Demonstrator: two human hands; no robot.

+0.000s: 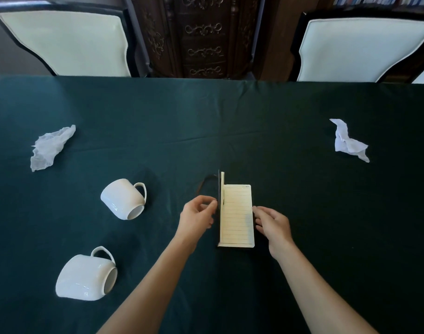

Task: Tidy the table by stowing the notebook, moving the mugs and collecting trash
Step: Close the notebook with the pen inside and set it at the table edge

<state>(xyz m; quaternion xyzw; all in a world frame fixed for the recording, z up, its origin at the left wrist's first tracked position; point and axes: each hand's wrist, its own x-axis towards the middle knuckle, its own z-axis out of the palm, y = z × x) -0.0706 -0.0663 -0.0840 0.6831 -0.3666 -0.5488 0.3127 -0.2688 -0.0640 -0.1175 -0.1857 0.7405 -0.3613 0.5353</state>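
Observation:
A small lined notebook (pixel 237 214) lies half open in the middle of the green table (pixel 206 121), its dark left cover standing upright. My left hand (pixel 197 216) pinches that upright cover at its edge. My right hand (pixel 273 225) holds the notebook's right edge with curled fingers. Two white mugs lie on their sides to the left: one (pixel 123 198) near the notebook, the other (pixel 85 277) close to the front edge. A crumpled white tissue (pixel 50 147) lies at the far left and a crumpled paper (pixel 348 141) at the far right.
Two cream-cushioned chairs (pixel 68 42) (pixel 360 49) stand behind the table's far edge, with a dark carved wooden cabinet (pixel 201 37) between them. A thin dark elastic strap (pixel 206 184) loops from the notebook's cover onto the cloth.

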